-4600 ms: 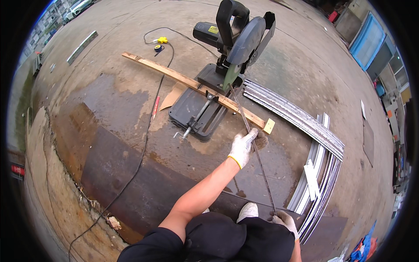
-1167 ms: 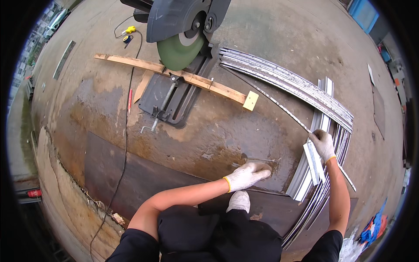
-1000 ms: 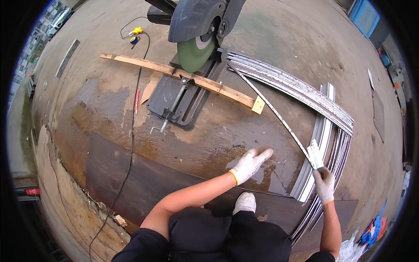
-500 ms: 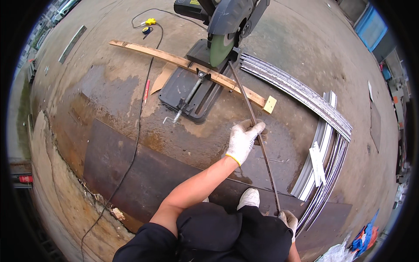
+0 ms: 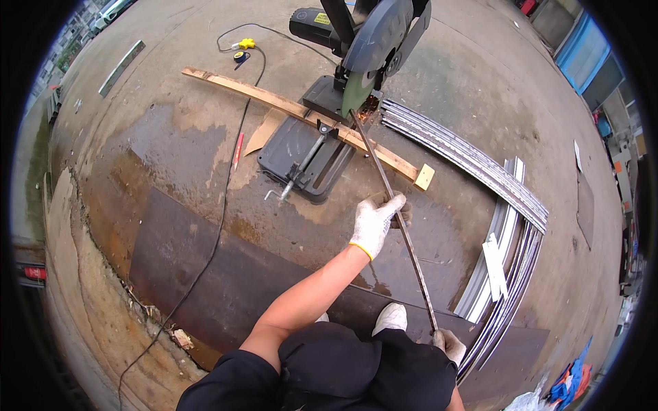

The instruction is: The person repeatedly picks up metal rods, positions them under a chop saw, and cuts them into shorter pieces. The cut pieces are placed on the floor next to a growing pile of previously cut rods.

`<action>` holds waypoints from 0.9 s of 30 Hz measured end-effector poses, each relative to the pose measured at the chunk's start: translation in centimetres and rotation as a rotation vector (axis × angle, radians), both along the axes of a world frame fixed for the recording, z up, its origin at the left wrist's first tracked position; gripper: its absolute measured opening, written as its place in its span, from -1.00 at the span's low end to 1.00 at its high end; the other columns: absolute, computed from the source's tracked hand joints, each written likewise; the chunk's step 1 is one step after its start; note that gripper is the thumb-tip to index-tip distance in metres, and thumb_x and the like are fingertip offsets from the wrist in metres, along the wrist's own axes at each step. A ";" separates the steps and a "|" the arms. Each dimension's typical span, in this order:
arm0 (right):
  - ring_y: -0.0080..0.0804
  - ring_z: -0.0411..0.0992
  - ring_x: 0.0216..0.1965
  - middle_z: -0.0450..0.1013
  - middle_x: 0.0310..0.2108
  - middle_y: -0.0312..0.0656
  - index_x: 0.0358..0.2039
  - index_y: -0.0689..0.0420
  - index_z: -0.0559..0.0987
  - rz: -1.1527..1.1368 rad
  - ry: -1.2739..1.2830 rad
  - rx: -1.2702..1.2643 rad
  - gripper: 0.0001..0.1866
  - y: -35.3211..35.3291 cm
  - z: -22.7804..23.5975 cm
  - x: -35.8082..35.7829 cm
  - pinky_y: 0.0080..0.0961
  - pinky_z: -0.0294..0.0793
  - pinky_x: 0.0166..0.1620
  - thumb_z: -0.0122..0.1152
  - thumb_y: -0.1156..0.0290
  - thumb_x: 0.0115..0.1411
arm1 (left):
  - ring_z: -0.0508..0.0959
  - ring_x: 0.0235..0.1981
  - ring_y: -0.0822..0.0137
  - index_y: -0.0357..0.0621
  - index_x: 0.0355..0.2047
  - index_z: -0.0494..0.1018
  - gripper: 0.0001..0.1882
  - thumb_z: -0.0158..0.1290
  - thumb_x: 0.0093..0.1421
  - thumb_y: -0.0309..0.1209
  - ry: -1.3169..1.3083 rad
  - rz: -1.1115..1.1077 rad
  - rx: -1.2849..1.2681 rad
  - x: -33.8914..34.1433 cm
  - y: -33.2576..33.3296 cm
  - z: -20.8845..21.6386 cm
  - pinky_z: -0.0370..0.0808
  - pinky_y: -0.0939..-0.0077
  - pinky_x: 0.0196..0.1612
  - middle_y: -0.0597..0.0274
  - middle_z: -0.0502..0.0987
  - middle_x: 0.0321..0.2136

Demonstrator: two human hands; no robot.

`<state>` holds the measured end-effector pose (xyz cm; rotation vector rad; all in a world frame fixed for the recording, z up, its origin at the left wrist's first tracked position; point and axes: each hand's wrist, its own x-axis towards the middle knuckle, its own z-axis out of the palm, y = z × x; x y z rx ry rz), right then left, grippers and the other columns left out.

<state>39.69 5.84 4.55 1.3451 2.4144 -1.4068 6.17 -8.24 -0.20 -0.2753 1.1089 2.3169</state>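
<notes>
My left hand (image 5: 373, 222), in a white work glove with a yellow cuff, is closed around the middle of a long thin metal bar (image 5: 412, 257). Close to my knee, my gloved right hand (image 5: 450, 346) grips the bar's near end. The far end of the bar touches the edge of the green abrasive disc (image 5: 356, 93) of a cut-off saw (image 5: 378, 42). Orange sparks (image 5: 370, 106) show beside the disc. A wooden strip (image 5: 247, 88) lies across the saw's black base (image 5: 296, 154), under the clamp screw (image 5: 306, 157).
Long metal profiles (image 5: 466, 151) lie to the right, some crossing others. A black cable (image 5: 221, 226) runs along the left, past a red pencil-like stick (image 5: 238, 151). A tape measure (image 5: 240, 57) sits near a yellow plug (image 5: 245, 43). A dark metal sheet (image 5: 185, 260) lies before my feet.
The bar's far end has moved left against the disc, and sparks have appeared. Both hands keep their grip. The camera view has shifted slightly.
</notes>
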 end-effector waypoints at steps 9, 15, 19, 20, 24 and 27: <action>-0.32 0.50 -0.53 0.52 -0.53 -0.07 -0.26 0.24 0.69 0.062 0.168 0.416 -0.83 0.4 -2.3 0.9 -0.47 0.50 -0.36 0.39 0.50 0.11 | 0.67 -0.41 0.28 -0.29 -0.17 0.54 -0.76 0.20 0.28 -0.35 -0.059 -0.002 0.051 -0.1 0.6 0.2 0.68 0.33 -0.32 0.07 0.64 -0.36; -0.37 0.48 -0.52 0.51 -0.49 -0.12 -0.26 0.22 0.69 0.097 0.265 0.555 -0.77 0.0 -1.8 0.2 -0.50 0.48 -0.37 0.47 0.53 0.02 | 0.68 -0.39 0.24 -0.29 -0.14 0.53 -0.76 0.19 0.28 -0.37 -0.051 -0.009 0.086 -0.3 0.9 0.1 0.69 0.29 -0.29 0.04 0.65 -0.32; -0.42 0.45 -0.50 0.50 -0.47 -0.17 -0.29 0.21 0.68 0.067 0.378 0.535 -0.74 0.7 -3.1 0.8 -0.54 0.46 -0.37 0.50 0.59 -0.05 | 0.69 -0.37 0.21 -0.29 -0.11 0.52 -0.75 0.19 0.28 -0.39 -0.062 -0.019 0.113 -0.4 1.1 0.0 0.70 0.27 -0.27 0.02 0.64 -0.30; -0.43 0.44 -0.50 0.50 -0.47 -0.19 -0.30 0.20 0.68 0.072 0.387 0.539 -0.73 0.8 -3.1 0.8 -0.54 0.46 -0.38 0.51 0.60 -0.06 | 0.69 -0.37 0.20 -0.29 -0.10 0.51 -0.74 0.19 0.28 -0.40 -0.066 -0.021 0.118 -0.4 1.2 0.0 0.70 0.27 -0.26 0.01 0.64 -0.29; -0.44 0.43 -0.49 0.44 -0.48 -0.21 -0.33 0.20 0.64 0.008 0.369 0.478 -0.74 0.8 -3.4 0.5 -0.53 0.45 -0.38 0.49 0.63 -0.09 | 0.69 -0.36 0.19 -0.28 -0.08 0.51 -0.74 0.19 0.27 -0.41 -0.082 -0.029 0.102 -0.6 1.4 -0.4 0.71 0.25 -0.24 0.01 0.64 -0.29; -0.49 0.40 -0.48 0.39 -0.47 -0.25 -0.39 0.19 0.57 -0.056 0.358 0.472 -0.74 0.6 -3.8 0.2 -0.55 0.44 -0.38 0.44 0.69 -0.10 | 0.69 -0.35 0.18 -0.28 -0.07 0.50 -0.73 0.19 0.28 -0.41 -0.077 -0.039 0.122 -0.7 1.5 -0.4 0.71 0.24 -0.23 0.00 0.64 -0.28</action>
